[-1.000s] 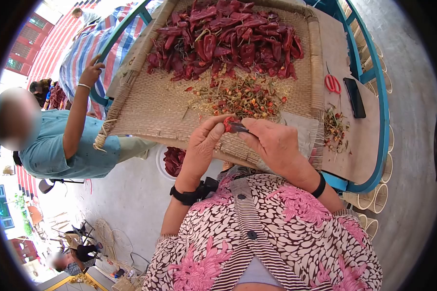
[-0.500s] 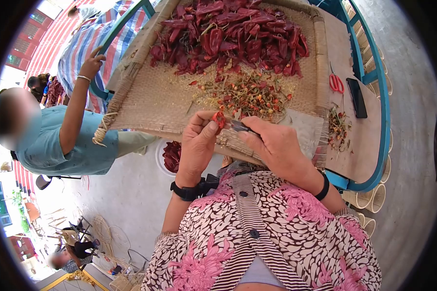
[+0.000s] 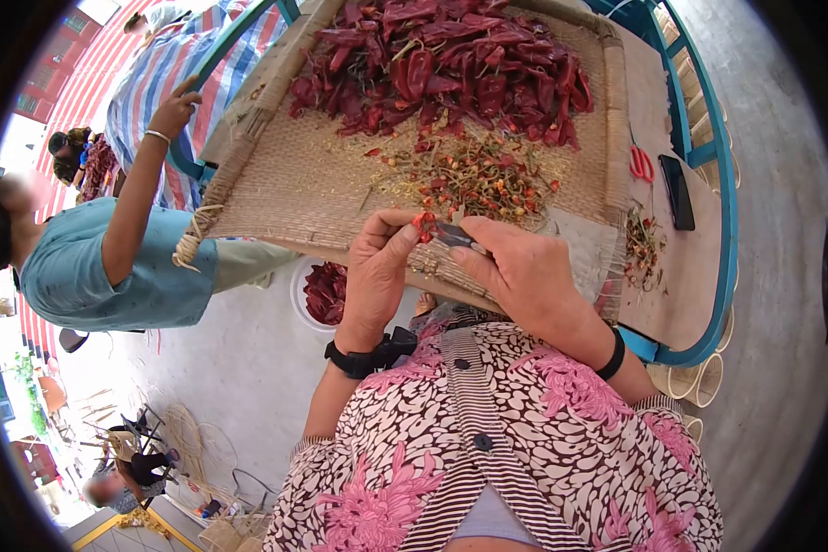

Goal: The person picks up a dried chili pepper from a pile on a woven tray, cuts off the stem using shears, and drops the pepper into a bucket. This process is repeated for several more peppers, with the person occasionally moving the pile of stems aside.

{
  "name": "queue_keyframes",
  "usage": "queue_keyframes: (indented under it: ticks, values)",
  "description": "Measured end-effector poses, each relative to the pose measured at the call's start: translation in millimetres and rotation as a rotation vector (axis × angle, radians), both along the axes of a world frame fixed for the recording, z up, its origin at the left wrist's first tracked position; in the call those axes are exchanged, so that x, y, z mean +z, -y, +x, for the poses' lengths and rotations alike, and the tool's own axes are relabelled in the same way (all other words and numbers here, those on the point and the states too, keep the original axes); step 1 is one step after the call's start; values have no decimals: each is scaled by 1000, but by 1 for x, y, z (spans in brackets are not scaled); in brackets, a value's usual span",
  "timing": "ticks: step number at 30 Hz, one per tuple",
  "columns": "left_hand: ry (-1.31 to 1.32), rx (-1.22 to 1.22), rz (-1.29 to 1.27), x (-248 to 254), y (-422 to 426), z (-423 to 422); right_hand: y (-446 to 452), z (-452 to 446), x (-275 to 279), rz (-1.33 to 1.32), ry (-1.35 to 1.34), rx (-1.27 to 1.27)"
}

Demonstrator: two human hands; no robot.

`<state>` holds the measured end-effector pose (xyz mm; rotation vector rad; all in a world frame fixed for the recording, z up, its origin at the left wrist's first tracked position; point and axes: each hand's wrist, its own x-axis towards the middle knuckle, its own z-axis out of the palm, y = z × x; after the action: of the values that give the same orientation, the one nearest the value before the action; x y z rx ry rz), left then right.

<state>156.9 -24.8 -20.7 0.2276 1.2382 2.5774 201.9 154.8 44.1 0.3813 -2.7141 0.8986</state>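
Note:
My left hand (image 3: pixel 377 271) pinches a small piece of dried red chili pepper (image 3: pixel 424 225) between thumb and fingertips. A small knife (image 3: pixel 453 235) with a dark handle is gripped in my right hand (image 3: pixel 529 271), its blade up against the pepper. Both hands are held over the near edge of a woven tray (image 3: pixel 294 189). Just beyond them lies a heap of cut stems and red-orange bits (image 3: pixel 488 175). Farther back on the tray is a large pile of dried red peppers (image 3: pixel 451 69). My fingers partly hide the pepper piece and the knife's handle.
Red-handled scissors (image 3: pixel 641 164), a black phone (image 3: pixel 676 191) and scattered stems (image 3: pixel 642 244) lie on the board at right, inside a teal metal frame (image 3: pixel 729 230). A white bucket (image 3: pixel 295 294) with red peppers stands below. A person (image 3: pixel 110 258) stands at left, one hand near the frame.
The red pepper piece shows less of itself in my left fingers, and my hands have shifted only slightly. The person at left has turned the head and leaned a little farther left.

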Motion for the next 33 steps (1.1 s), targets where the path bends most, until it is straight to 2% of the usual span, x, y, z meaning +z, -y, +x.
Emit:
queue_keyframes:
  ticks: [6, 11, 14, 17, 20, 23, 26, 29, 33]
  values:
    - [-35, 34, -58, -1, -2, -2, 0, -4, 2, 82, 11, -14]
    - [-122, 100, -261, 3, -9, -2, -1, -6, -2, 150, 24, -41]
    - [-102, 103, -272, 1, -13, -2, -2, -10, -14, 78, 19, -61]
    - [-92, 114, -261, -5, -16, -1, -2, -11, -14, -201, 286, -37]
    - [-71, 96, -219, -3, -19, -2, -2, -10, -26, -646, 405, 23]
    - [-33, 53, -60, -1, -22, 0, -7, -12, -22, -1069, 772, 121]
    - [21, -12, 103, 4, -24, -3, -3, -12, -22, -1201, 785, 127]
    - [150, -116, 224, -9, -24, -1, -10, -13, -13, -1451, 797, 199]
    - [159, -74, 238, -9, -23, 0, -14, -20, -12, -1167, 508, 77]
